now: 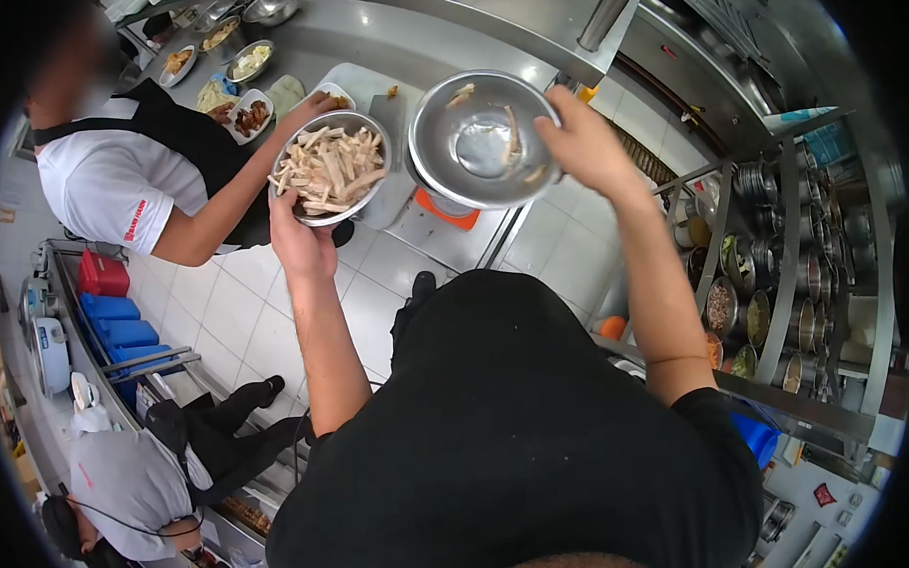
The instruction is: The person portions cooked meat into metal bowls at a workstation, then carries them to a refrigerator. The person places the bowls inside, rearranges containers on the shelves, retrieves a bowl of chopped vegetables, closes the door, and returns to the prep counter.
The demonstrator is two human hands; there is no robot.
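- Kitchen space with a pale tiled floor point(215, 302) spreads below my view, and a steel bench point(366, 32) runs across the top.
- On the right I see a metal rack point(794, 272) holding many round containers of food.
- To my left stands a co-worker in a white shirt point(106, 181) and dark apron, one hand beside a white plate of browned pieces point(251, 117); lower left, another person in a grey shirt point(126, 486) faces away from me.
- My right hand point(588, 144) is closed on the right rim of the wide steel bowl point(482, 141), which has only a few pale scraps in it; an orange object point(447, 210) shows partly beneath it.
- My left hand point(301, 239) grips the near rim of the smaller steel bowl point(379, 191), just left of the wide one.
- Pale strips point(330, 168) fill that smaller bowl, heaped and pointing every way.
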